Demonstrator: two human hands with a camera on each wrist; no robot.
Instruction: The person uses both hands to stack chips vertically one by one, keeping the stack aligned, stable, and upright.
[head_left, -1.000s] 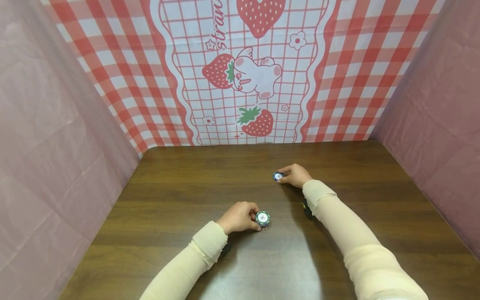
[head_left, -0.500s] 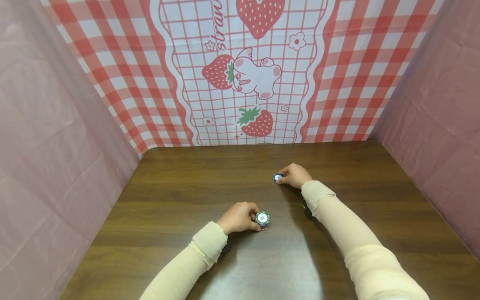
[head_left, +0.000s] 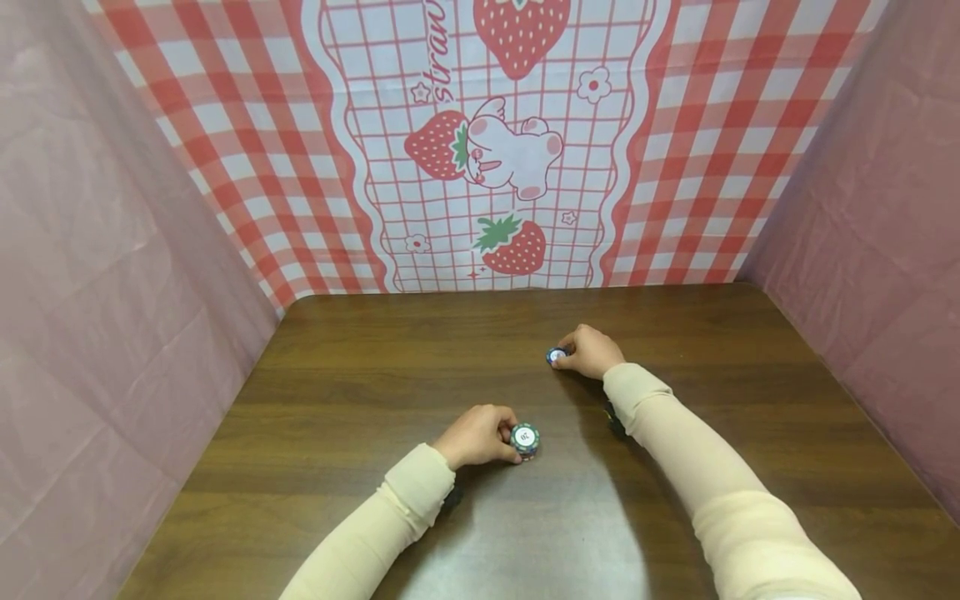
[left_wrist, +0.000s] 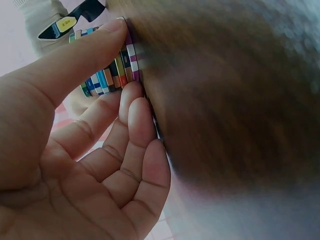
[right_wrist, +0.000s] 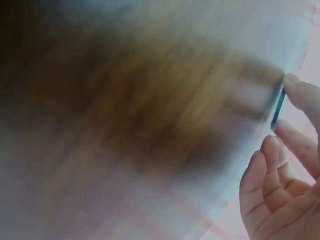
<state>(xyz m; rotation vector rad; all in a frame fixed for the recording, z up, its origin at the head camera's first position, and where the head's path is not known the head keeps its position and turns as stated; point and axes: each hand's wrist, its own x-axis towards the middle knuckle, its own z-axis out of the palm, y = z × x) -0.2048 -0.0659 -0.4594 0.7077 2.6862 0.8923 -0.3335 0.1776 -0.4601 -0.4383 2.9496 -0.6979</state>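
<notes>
A stack of poker chips point(head_left: 525, 438) stands on the wooden table, topped by a green-edged chip with a white, numbered centre. My left hand point(head_left: 476, 435) holds it from the left, thumb on the near side and fingers on the far side. Layered edges of several colours show on the chip stack point(left_wrist: 102, 80) in the left wrist view, the lowest purple and white. Farther back and to the right, my right hand point(head_left: 592, 352) pinches a blue poker chip point(head_left: 556, 356) lying flat at the tabletop. The right wrist view shows this chip point(right_wrist: 278, 107) edge-on between thumb and index finger.
The brown wooden table point(head_left: 360, 375) ends at a red-and-white checked cloth point(head_left: 255, 167) with strawberry prints, hanging behind it. Pink curtains point(head_left: 885, 208) close in both sides. Each wrist carries a dark strapped device below its sleeve.
The right hand and blue chip have shifted only very slightly toward me. The left hand and the chip stack have stayed in place.
</notes>
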